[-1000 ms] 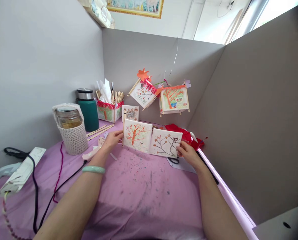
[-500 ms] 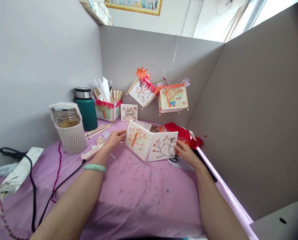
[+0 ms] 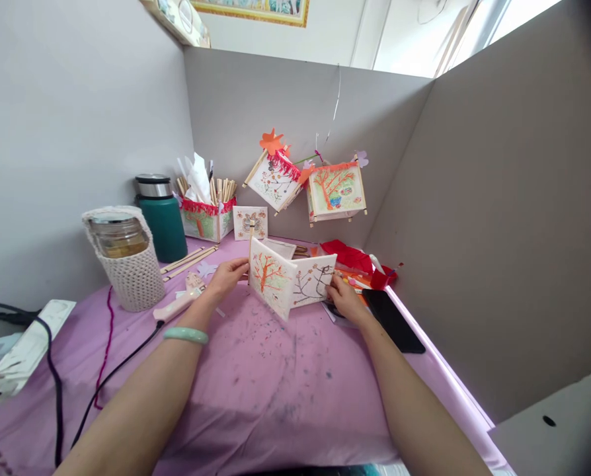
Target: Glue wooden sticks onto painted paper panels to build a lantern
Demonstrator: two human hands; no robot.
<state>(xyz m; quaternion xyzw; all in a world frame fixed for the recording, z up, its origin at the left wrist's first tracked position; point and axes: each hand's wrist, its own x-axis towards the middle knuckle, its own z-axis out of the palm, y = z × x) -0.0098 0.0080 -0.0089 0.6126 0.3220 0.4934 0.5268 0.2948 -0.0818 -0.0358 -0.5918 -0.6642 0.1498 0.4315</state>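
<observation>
Two white panels meet at an upright edge over the purple cloth. On the left one, the orange-tree panel (image 3: 270, 274), a tree is drawn in orange; the right one, the branch panel (image 3: 313, 281), bears dark branches with small flowers. My left hand (image 3: 229, 276), below a green bangle on the wrist, pinches the tree panel's left edge, where a wooden stick stands. At the branch panel's right edge my right hand (image 3: 346, 299) is closed, its fingertips partly behind the panel. A further pale panel (image 3: 279, 248) shows behind them; whether it is joined cannot be made out.
Left of my left hand lies a pink glue gun (image 3: 181, 304) with a black cord. A jar in a knitted holder (image 3: 137, 271), a green flask (image 3: 162, 228) and a stick box (image 3: 203, 221) stand behind. Drawn lanterns (image 3: 336, 192) hang at the back. A black phone (image 3: 394, 320) lies right.
My right hand has moved left and the branch panel has swung back, so the angle between the panels is sharper. More of the phone shows. My left hand keeps its grip.
</observation>
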